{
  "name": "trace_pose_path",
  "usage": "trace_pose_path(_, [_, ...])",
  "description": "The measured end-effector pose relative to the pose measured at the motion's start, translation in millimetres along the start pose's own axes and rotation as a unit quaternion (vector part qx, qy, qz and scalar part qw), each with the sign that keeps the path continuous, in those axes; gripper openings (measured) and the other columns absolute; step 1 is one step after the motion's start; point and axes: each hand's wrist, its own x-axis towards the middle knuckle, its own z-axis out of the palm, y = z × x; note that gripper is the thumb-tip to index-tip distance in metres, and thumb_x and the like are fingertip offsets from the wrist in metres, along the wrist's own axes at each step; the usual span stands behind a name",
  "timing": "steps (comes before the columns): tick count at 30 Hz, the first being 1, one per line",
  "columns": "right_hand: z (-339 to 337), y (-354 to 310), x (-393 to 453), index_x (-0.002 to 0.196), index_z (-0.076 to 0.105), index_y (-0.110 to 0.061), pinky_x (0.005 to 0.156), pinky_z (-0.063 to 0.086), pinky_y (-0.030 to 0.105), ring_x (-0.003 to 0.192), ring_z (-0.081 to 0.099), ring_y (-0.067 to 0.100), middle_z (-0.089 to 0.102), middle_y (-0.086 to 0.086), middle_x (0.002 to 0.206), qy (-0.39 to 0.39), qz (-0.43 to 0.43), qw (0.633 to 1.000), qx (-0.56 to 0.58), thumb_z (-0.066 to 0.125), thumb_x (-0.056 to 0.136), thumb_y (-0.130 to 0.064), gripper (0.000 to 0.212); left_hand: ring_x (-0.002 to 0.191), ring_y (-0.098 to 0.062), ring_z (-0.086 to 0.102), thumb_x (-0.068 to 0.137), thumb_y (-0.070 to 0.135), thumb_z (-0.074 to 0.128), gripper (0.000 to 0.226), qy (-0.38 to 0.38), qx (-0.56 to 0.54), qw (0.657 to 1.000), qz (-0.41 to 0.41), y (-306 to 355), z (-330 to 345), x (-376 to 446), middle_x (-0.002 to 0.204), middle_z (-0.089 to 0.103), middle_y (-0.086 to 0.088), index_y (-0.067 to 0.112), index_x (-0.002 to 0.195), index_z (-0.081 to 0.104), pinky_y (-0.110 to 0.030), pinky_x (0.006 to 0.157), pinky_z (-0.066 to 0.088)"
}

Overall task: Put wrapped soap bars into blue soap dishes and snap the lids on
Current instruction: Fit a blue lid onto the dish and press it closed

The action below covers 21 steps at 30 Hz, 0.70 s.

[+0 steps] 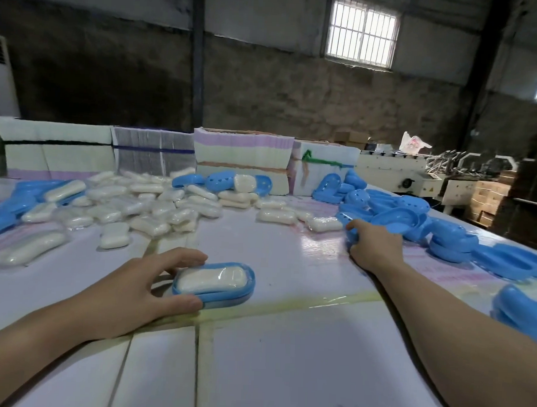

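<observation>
A blue soap dish [226, 297] lies flat on the table in front of me with a white wrapped soap bar [211, 280] inside and no lid on it. My left hand [143, 287] grips the dish's left end, thumb on the near rim and fingers on the far rim. My right hand [374, 243] reaches to the right and closes over a blue plastic piece [350, 237] at the near edge of the pile of blue dishes and lids [393, 215]. Loose wrapped soap bars [144, 204] are heaped at the far left.
Blue dish parts [521, 309] lie along the right edge and more blue dish parts [2, 213] at the far left. Bundled stacks of flat cartons [238, 152] line the table's back. The white table top [285, 358] has taped seams. Machinery [416, 176] stands beyond.
</observation>
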Motion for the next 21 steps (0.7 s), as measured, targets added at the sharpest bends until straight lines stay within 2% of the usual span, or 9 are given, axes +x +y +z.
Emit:
trace_pose_path(3, [-3.9, -8.3, -6.0, 0.127, 0.056, -0.036, 0.091, 0.037, 0.038, 0.111, 0.057, 0.027, 0.068, 0.002, 0.116, 0.007, -0.031, 0.999, 0.034, 0.065, 0.087, -0.030, 0.041, 0.114, 0.015, 0.053, 0.063, 0.067, 0.070, 0.059, 0.002, 0.002, 1.000, -0.003, -1.0, 0.1, -0.3, 0.120, 0.055, 0.045, 0.058, 0.119, 0.056, -0.002, 0.088, 0.041])
trace_pose_path(6, [-9.9, -27.0, -12.9, 0.123, 0.063, -0.034, 0.086, 0.045, 0.035, 0.105, 0.059, 0.024, 0.069, 0.000, 0.114, 0.012, -0.075, 0.987, 0.142, 0.064, 0.088, -0.013, 0.041, 0.114, 0.017, 0.052, 0.064, 0.065, 0.072, 0.059, 0.004, 0.000, 1.000, -0.004, 0.5, 0.7, 0.7, 0.119, 0.054, 0.046, 0.055, 0.120, 0.056, 0.001, 0.086, 0.039])
trace_pose_path(9, [-23.7, -59.4, -25.4, 0.114, 0.071, -0.026, 0.084, 0.048, 0.025, 0.091, 0.060, 0.007, 0.068, -0.007, 0.103, 0.021, -0.129, 0.947, 0.293, 0.065, 0.091, -0.007, 0.031, 0.115, 0.017, 0.052, 0.063, 0.064, 0.073, 0.062, 0.005, -0.010, 1.000, -0.007, 0.9, 1.4, -0.1, 0.120, 0.054, 0.047, 0.055, 0.122, 0.055, 0.001, 0.088, 0.039])
trace_pose_path(11, [-38.7, -86.6, -39.6, 0.103, 0.074, -0.023, 0.076, 0.044, 0.012, 0.079, 0.058, -0.003, 0.066, -0.013, 0.089, 0.021, -0.157, 0.897, 0.414, 0.065, 0.090, -0.002, 0.026, 0.115, 0.014, 0.054, 0.062, 0.064, 0.074, 0.062, 0.003, -0.019, 1.000, -0.013, 1.1, 1.8, -0.2, 0.121, 0.055, 0.045, 0.061, 0.121, 0.054, -0.004, 0.090, 0.042])
trace_pose_path(13, [-55.8, -113.7, -55.6, 0.096, 0.073, -0.027, 0.074, 0.049, 0.016, 0.081, 0.062, 0.004, 0.069, -0.007, 0.087, -0.026, -0.138, 0.818, 0.558, 0.064, 0.089, 0.002, 0.031, 0.114, 0.011, 0.056, 0.061, 0.065, 0.077, 0.066, -0.005, -0.034, 0.999, -0.022, 1.9, 1.9, 0.6, 0.122, 0.057, 0.042, 0.067, 0.120, 0.048, -0.009, 0.090, 0.046])
trace_pose_path(17, [-77.2, -152.7, -80.5, 0.108, 0.071, -0.023, 0.073, 0.057, 0.035, 0.086, 0.071, 0.015, 0.073, 0.007, 0.099, -0.245, -0.068, 0.537, 0.804, 0.057, 0.091, 0.006, 0.036, 0.114, 0.009, 0.056, 0.068, 0.054, 0.083, 0.075, -0.004, -0.043, 0.998, -0.037, 0.9, 0.4, 0.7, 0.121, 0.059, 0.041, 0.057, 0.130, 0.040, -0.010, 0.092, 0.046])
trace_pose_path(18, [-77.7, -158.0, -85.6, 0.110, 0.071, -0.021, 0.073, 0.058, 0.037, 0.083, 0.071, 0.017, 0.072, 0.009, 0.097, -0.284, -0.061, 0.491, 0.821, 0.055, 0.090, 0.008, 0.039, 0.114, 0.009, 0.057, 0.072, 0.050, 0.085, 0.076, -0.003, -0.039, 0.999, -0.035, 0.3, -0.4, 1.0, 0.119, 0.060, 0.041, 0.055, 0.132, 0.039, -0.012, 0.094, 0.045])
trace_pose_path(19, [-76.3, -161.4, -90.3, 0.111, 0.071, -0.019, 0.073, 0.058, 0.038, 0.081, 0.071, 0.018, 0.072, 0.010, 0.094, -0.308, -0.063, 0.483, 0.817, 0.054, 0.089, 0.009, 0.040, 0.113, 0.008, 0.057, 0.074, 0.047, 0.085, 0.077, -0.001, -0.036, 0.999, -0.032, -0.4, -1.0, 0.6, 0.117, 0.061, 0.040, 0.054, 0.134, 0.038, -0.014, 0.095, 0.045])
trace_pose_path(21, [-68.6, -163.7, -96.6, 0.110, 0.073, -0.020, 0.074, 0.059, 0.039, 0.083, 0.066, 0.020, 0.069, 0.011, 0.097, -0.313, -0.080, 0.556, 0.765, 0.056, 0.089, 0.005, 0.037, 0.114, 0.007, 0.057, 0.074, 0.045, 0.086, 0.076, 0.007, -0.034, 0.999, -0.026, -0.5, -2.3, 0.0, 0.117, 0.061, 0.037, 0.054, 0.134, 0.039, -0.016, 0.096, 0.046])
